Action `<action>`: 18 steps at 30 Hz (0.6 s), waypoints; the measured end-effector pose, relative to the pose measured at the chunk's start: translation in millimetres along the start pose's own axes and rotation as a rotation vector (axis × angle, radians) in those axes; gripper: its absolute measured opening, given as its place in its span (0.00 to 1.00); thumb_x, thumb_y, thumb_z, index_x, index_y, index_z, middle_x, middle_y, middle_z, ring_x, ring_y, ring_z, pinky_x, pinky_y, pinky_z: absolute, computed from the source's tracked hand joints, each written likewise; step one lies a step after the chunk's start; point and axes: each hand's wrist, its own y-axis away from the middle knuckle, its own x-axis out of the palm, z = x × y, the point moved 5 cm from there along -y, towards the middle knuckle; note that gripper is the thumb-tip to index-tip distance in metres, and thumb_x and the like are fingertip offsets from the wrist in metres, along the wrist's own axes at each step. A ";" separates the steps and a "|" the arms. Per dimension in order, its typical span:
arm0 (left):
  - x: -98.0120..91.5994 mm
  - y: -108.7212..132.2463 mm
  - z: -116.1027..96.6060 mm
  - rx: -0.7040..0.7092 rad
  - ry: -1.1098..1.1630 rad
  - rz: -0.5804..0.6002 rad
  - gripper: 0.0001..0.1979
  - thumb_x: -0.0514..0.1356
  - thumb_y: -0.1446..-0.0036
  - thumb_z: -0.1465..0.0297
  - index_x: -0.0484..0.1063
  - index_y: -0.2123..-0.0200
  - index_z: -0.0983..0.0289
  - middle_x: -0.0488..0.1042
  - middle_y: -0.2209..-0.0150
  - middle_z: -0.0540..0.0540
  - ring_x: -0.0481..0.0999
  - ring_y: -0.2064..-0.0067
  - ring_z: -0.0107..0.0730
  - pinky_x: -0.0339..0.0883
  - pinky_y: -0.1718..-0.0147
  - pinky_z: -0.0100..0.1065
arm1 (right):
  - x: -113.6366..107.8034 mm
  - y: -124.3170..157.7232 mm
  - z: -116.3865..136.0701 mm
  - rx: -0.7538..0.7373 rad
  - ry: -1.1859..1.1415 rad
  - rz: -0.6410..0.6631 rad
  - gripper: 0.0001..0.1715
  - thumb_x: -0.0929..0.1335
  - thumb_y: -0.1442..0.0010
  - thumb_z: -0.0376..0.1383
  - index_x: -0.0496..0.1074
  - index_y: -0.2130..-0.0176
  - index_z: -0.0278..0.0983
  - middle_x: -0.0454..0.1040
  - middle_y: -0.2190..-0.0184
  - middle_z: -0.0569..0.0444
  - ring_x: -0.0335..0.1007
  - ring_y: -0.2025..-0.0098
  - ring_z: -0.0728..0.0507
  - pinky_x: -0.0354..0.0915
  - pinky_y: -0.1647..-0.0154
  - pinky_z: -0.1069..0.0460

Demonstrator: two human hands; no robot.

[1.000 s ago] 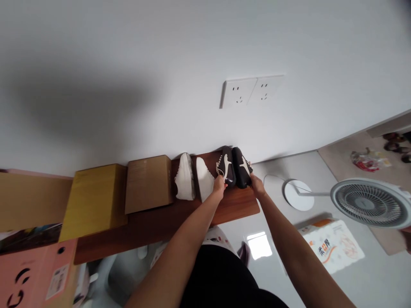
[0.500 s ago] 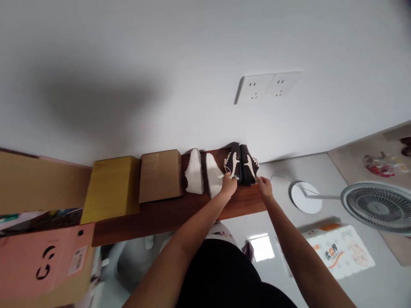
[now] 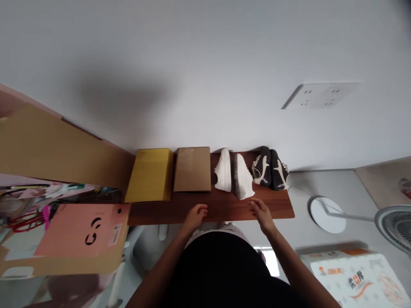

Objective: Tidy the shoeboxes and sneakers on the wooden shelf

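Observation:
On a dark wooden shelf board (image 3: 221, 209) stand a pair of white sneakers, the left one (image 3: 223, 170) upright and the right one (image 3: 244, 176) turned at an angle. Beside them, a dark sneaker with cream stripes (image 3: 262, 167) and its mate (image 3: 278, 170) sit close together. My left hand (image 3: 195, 216) hovers over the board's front edge below the brown box, holding nothing, its fingers loosely bent. Just in front of the angled white sneaker's near end is my right hand (image 3: 261, 214), also with nothing in it and its fingers apart.
A brown cardboard box (image 3: 192, 170) and a yellow box (image 3: 149, 175) share the board. At left stands an open pink carton (image 3: 80, 229) with clutter. On the right are a fan (image 3: 396, 224), its white base (image 3: 327, 216) and a tissue pack (image 3: 359, 273). Wall sockets (image 3: 321, 96) are above.
Both hands have let go of the dark sneakers and drawn back; my left hand has moved left. The view has swung left, so more of the open carton shows.

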 end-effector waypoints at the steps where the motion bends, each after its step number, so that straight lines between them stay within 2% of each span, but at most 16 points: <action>1: -20.5 1.4 8.8 0.003 0.000 -0.041 0.11 0.60 0.48 0.68 0.76 0.63 0.64 0.77 0.70 0.54 0.77 0.67 0.33 0.68 0.64 0.32 | 25.6 10.8 1.6 0.006 0.037 0.100 0.24 0.69 0.47 0.53 0.74 0.58 0.38 0.77 0.67 0.53 0.71 0.69 0.45 0.68 0.68 0.50; 3: -56.4 3.7 21.8 0.014 0.008 -0.105 0.10 0.59 0.49 0.67 0.76 0.65 0.64 0.74 0.74 0.51 0.75 0.70 0.32 0.67 0.66 0.31 | 74.8 31.4 5.2 -0.006 0.121 0.258 0.21 0.69 0.46 0.52 0.75 0.61 0.38 0.76 0.69 0.54 0.71 0.69 0.45 0.68 0.66 0.49; 6: -103.7 8.1 32.4 0.031 0.007 -0.197 0.10 0.57 0.49 0.66 0.75 0.66 0.64 0.71 0.78 0.48 0.72 0.74 0.30 0.65 0.70 0.30 | 140.3 57.3 10.2 -0.059 0.246 0.421 0.17 0.68 0.44 0.49 0.74 0.63 0.38 0.77 0.68 0.54 0.72 0.67 0.45 0.68 0.61 0.48; 10: -170.9 15.6 36.9 0.106 -0.058 -0.339 0.12 0.55 0.46 0.63 0.75 0.64 0.62 0.69 0.80 0.47 0.72 0.76 0.31 0.64 0.73 0.30 | 207.9 80.3 17.1 -0.144 0.372 0.552 0.14 0.66 0.41 0.43 0.75 0.60 0.39 0.79 0.64 0.53 0.74 0.63 0.44 0.69 0.57 0.48; 13: -228.8 15.4 37.1 0.191 -0.088 -0.453 0.16 0.55 0.43 0.61 0.76 0.57 0.63 0.72 0.77 0.49 0.75 0.72 0.33 0.68 0.69 0.32 | 247.5 88.8 23.9 -0.181 0.414 0.595 0.14 0.66 0.40 0.41 0.76 0.57 0.39 0.79 0.62 0.52 0.75 0.60 0.43 0.69 0.53 0.47; 15: -266.3 8.6 34.4 0.250 -0.091 -0.518 0.20 0.56 0.42 0.60 0.74 0.51 0.63 0.75 0.74 0.50 0.77 0.68 0.35 0.71 0.62 0.35 | 272.1 91.3 30.4 -0.191 0.413 0.592 0.15 0.66 0.40 0.41 0.76 0.55 0.38 0.80 0.60 0.51 0.75 0.58 0.42 0.69 0.50 0.45; 18: -310.6 -13.7 26.1 0.308 -0.056 -0.553 0.25 0.60 0.42 0.61 0.70 0.44 0.63 0.79 0.59 0.58 0.79 0.55 0.39 0.71 0.51 0.39 | 309.8 91.2 45.0 -0.188 0.372 0.537 0.19 0.67 0.40 0.41 0.75 0.51 0.38 0.79 0.54 0.48 0.75 0.51 0.40 0.68 0.45 0.44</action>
